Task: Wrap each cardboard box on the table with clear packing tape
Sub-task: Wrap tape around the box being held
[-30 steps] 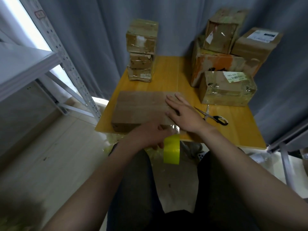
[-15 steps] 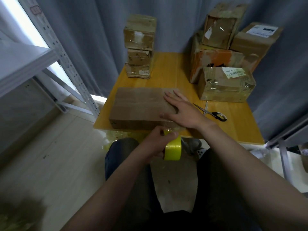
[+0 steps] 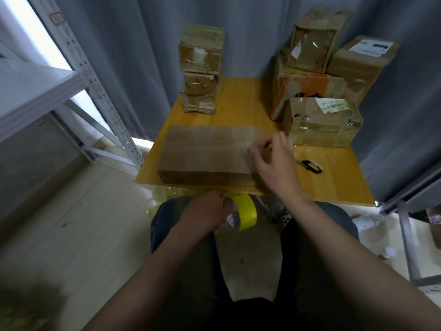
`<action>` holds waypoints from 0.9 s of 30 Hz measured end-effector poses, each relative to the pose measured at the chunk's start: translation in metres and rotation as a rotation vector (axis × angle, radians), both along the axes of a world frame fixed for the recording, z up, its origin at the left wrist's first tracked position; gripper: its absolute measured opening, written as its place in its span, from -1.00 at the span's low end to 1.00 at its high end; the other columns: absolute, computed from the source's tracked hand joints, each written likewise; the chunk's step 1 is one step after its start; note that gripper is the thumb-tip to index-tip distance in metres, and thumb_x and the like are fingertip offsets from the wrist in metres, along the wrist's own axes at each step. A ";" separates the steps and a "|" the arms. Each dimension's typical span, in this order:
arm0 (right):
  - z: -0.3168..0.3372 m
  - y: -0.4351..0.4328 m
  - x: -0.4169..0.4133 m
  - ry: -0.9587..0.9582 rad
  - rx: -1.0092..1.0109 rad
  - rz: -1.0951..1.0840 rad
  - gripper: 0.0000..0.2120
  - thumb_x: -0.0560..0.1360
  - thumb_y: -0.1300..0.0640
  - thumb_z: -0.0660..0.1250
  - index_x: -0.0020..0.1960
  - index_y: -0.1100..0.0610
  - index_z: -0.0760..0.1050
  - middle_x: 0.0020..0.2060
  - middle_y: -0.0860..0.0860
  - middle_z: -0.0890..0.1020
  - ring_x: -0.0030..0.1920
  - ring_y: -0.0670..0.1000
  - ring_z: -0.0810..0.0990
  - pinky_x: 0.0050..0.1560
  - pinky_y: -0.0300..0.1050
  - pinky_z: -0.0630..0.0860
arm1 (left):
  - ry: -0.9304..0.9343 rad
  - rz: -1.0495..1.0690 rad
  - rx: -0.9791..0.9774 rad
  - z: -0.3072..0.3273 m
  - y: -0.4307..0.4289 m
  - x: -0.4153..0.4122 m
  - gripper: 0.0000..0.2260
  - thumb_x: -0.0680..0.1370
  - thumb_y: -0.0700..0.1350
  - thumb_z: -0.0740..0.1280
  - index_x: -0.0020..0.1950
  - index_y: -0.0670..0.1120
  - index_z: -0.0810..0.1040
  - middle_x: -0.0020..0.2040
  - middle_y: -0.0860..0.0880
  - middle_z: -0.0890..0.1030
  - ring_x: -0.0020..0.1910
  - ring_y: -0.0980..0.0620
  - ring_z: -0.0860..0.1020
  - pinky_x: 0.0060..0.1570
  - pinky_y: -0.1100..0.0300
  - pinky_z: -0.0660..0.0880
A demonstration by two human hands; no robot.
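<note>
A flat brown cardboard box (image 3: 205, 151) lies at the near edge of the yellow wooden table (image 3: 241, 108). Below the table edge, my left hand (image 3: 205, 213) grips a yellow-cored roll of clear tape (image 3: 245, 212) over my lap. A clear strip of tape seems to run from the roll up over the box's right end. My right hand (image 3: 274, 161) rests on that right end, its fingers curled and pinched near the top surface; whether they pinch the tape I cannot tell.
Three small taped boxes (image 3: 201, 70) are stacked at the back left of the table. Several larger boxes (image 3: 322, 87) are piled at the back right. Black-handled scissors (image 3: 310, 164) lie right of my hand. A metal shelf (image 3: 78, 68) stands to the left, grey curtains behind.
My right hand has lifted from lying flat on the box to a curled, pinching pose at its right end. My left hand has pulled the tape roll lower and closer to me.
</note>
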State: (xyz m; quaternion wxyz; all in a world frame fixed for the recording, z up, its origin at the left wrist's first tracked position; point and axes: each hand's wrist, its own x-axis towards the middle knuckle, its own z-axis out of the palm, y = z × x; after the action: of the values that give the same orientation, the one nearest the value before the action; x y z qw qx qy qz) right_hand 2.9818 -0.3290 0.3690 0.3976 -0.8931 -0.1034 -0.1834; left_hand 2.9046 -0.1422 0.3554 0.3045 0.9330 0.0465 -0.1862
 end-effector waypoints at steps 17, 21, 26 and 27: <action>-0.031 -0.005 -0.073 1.052 0.198 0.373 -0.65 0.52 -0.09 0.51 0.03 0.22 0.66 -0.12 0.09 0.77 0.00 0.07 0.75 0.16 0.04 0.67 | -0.727 -0.322 0.578 -0.007 0.036 0.039 -0.27 0.46 0.01 0.46 0.58 0.12 0.26 0.54 0.04 0.34 0.49 -0.12 0.33 0.35 -0.20 0.38; -0.027 -0.008 -0.075 1.136 0.243 0.492 -0.63 0.52 0.07 0.53 0.14 0.35 0.63 0.00 0.22 0.75 0.06 0.10 0.75 0.21 0.04 0.65 | -0.861 -0.313 0.601 -0.010 0.036 0.035 -0.38 0.51 -0.08 0.42 0.55 0.08 0.33 0.50 0.01 0.41 0.39 -0.13 0.43 0.24 -0.14 0.44; -0.025 -0.015 -0.078 1.100 0.236 0.491 -0.73 0.42 0.00 0.60 -0.07 0.20 0.71 -0.12 0.06 0.76 0.01 0.01 0.75 0.21 0.07 0.65 | -0.820 -0.354 0.587 -0.001 0.040 0.041 -0.27 0.38 0.02 0.56 0.51 0.07 0.39 0.44 -0.02 0.49 0.27 -0.18 0.51 0.18 -0.17 0.50; -0.023 -0.017 -0.078 1.095 0.262 0.494 -0.80 0.46 0.05 0.59 -0.21 0.15 0.67 -0.25 0.00 0.72 -0.09 -0.02 0.73 0.13 0.05 0.68 | -0.795 -0.366 0.586 0.004 0.041 0.044 -0.25 0.36 0.05 0.57 0.51 0.07 0.39 0.44 -0.03 0.50 0.26 -0.19 0.53 0.18 -0.18 0.51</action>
State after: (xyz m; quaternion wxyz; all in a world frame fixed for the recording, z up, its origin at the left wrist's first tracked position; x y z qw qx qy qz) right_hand 2.9042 -0.3462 0.3459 0.5301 -0.7510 -0.0648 0.3883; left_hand 2.9486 -0.1012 0.3594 -0.0127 0.9705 -0.1863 0.1526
